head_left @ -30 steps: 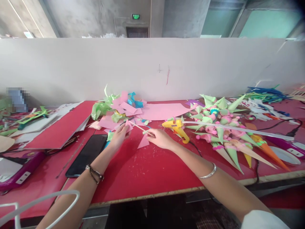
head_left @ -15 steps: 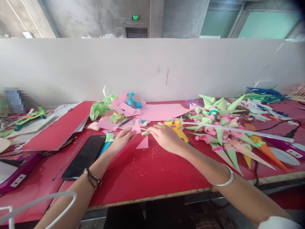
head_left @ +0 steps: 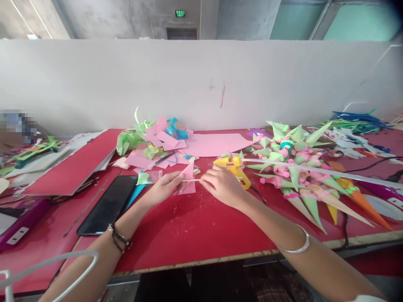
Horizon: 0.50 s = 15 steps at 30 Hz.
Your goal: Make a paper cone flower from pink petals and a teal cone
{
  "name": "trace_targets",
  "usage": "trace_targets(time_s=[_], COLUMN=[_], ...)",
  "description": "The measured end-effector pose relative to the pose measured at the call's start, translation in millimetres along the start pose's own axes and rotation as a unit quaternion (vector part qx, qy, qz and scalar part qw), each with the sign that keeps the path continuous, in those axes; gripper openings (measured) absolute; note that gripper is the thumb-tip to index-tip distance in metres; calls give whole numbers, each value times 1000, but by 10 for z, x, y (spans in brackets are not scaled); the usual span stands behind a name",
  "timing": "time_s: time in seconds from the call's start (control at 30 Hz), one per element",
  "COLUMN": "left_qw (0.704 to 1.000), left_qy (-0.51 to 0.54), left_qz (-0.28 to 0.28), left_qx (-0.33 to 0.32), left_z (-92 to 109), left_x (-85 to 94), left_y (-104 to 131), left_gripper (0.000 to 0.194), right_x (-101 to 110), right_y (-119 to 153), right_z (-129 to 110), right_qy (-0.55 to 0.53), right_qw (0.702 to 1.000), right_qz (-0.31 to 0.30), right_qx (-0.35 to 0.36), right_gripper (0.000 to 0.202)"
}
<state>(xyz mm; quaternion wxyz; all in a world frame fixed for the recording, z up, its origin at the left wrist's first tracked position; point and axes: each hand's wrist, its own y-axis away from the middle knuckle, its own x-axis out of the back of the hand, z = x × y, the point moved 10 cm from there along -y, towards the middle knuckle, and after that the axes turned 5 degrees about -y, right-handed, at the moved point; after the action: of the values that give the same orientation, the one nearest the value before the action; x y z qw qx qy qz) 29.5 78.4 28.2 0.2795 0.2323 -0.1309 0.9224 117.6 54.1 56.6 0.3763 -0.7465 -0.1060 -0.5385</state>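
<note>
My left hand (head_left: 165, 185) is closed, its fingertips pinching a small pink paper triangle (head_left: 189, 170) that stands upright. A thin pale stick (head_left: 192, 180) runs level between my two hands, across the front of the paper. Pinched on the stick's other end is my right hand (head_left: 224, 184); its fingertips are partly hidden. Just beneath the held paper, a second pink piece (head_left: 189, 189) seems to lie on the red table (head_left: 189, 235). Right behind my right hand rests a yellow glue gun (head_left: 231, 162), with a long clear glue stick (head_left: 292, 165) reaching out to the right.
A black phone (head_left: 108, 205) lies by my left forearm. Pink and green paper scraps (head_left: 160, 142) are heaped at the back. Several paper cones with pink and green trim (head_left: 297, 180) fill the right. At the left are a red board (head_left: 75, 163) and purple power strip (head_left: 25, 222).
My hands have come slightly lower and toward me. The stick now stretches level across the pink paper between both hands. The camera view has tilted slightly downward.
</note>
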Motion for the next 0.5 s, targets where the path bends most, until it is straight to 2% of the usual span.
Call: trace_targets(time_s=[0.13, 0.4, 0.5], left_qw=[998, 995, 991], left_qy=[-54, -93, -123], left_qz=[0, -30, -30], left_qx=[-14, -32, -36], left_z=[50, 91, 111], left_x=[-56, -213, -236], left_y=[31, 48, 50], left_gripper=[37, 31, 31], right_x=[29, -66, -72], right_y=[11, 69, 74], right_z=[-31, 72, 66], right_qy=[-26, -152, -174], right_qw=[1000, 986, 982], right_qz=[13, -33, -38], right_qx=[7, -61, -59], right_gripper=[28, 24, 24])
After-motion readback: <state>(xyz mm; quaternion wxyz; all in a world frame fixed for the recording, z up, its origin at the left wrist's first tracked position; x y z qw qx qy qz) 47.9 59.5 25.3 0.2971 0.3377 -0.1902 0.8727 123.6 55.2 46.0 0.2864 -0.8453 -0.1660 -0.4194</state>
